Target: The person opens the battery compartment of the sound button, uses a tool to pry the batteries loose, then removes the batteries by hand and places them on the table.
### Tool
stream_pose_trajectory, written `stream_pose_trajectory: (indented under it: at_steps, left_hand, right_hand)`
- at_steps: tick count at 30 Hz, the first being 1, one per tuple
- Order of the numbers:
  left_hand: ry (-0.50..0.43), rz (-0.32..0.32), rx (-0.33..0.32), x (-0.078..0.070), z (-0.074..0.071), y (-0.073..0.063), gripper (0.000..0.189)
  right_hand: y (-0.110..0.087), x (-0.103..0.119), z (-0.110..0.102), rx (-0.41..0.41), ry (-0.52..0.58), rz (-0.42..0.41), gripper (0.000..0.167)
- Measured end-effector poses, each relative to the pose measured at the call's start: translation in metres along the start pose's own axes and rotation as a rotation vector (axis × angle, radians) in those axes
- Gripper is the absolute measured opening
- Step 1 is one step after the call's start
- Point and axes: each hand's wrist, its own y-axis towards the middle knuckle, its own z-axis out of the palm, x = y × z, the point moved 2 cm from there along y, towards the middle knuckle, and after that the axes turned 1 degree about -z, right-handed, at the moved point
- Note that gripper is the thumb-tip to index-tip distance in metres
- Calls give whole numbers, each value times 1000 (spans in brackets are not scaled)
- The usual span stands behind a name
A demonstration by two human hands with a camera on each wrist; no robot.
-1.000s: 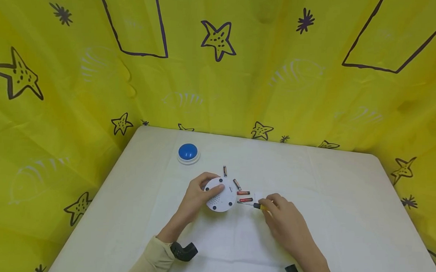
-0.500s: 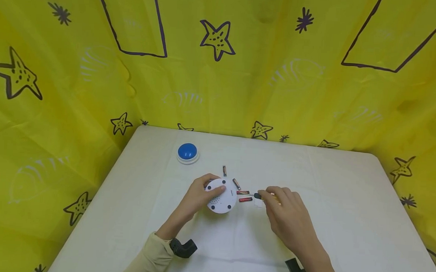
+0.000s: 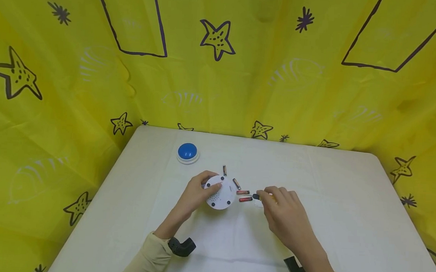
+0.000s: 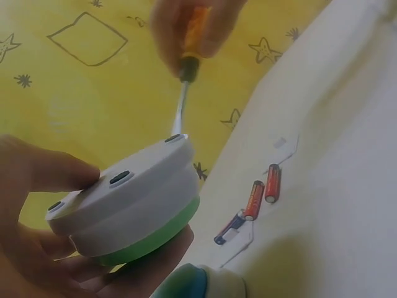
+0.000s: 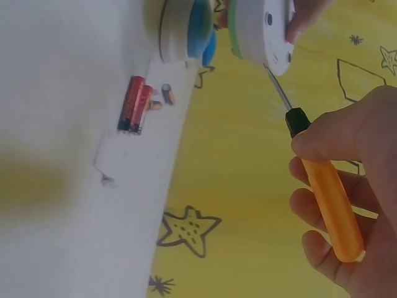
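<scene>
My left hand (image 3: 195, 194) grips a round white push button with a green band (image 4: 133, 214), its thumb pressed on the underside. That underside, with black rubber feet and a patch of small holes, faces up toward the head camera. Between thumb and fingers, my right hand (image 3: 285, 216) holds a screwdriver with an orange handle (image 5: 335, 208) and a black collar. Its thin metal shaft (image 4: 180, 112) points at the button's underside, the tip right at the edge by one foot. Behind the tool, several small batteries (image 3: 245, 199) lie on the table.
A blue dome button on a white base (image 3: 187, 153) stands farther back on the left of the white table (image 3: 332, 189). A small white piece (image 3: 258, 203) lies beside the batteries, partly behind the right hand. A yellow patterned curtain (image 3: 242, 84) hangs around the table's far and side edges.
My right hand has shifted slightly up and turned, bringing the screwdriver from below the batteries to in front of them. The white button has tilted and moved a little in my left hand.
</scene>
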Motion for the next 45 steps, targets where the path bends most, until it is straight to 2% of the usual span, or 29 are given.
stream_pose_trajectory:
  at_steps: [7, 17, 23, 30, 35, 40, 45]
  left_hand:
    - [-37, 19, -34, -1, -6, 1, 37]
    - [-139, 9, 22, 1, -11, 1, 41]
    - [-207, 10, 51, 1, -8, -1, 45]
    - [-307, 61, 68, 5, -1, -4, 50]
    - [-356, 86, 61, 7, 7, -8, 54]
    - [-381, 116, 52, 10, 16, -12, 58]
    - [-354, 161, 30, 12, 24, -17, 59]
  right_hand:
    - [-9, 0, 22, 47, 30, 12, 31]
    - [-23, 2, 49, 208, 35, 37, 26]
    - [-27, 3, 55, 266, 55, 70, 24]
    - [-27, 4, 55, 278, 71, 87, 23]
    - [-19, 4, 55, 209, 150, 122, 28]
    - [-7, 8, 52, 36, 326, 172, 38]
    - [3, 15, 49, -112, 444, 161, 46]
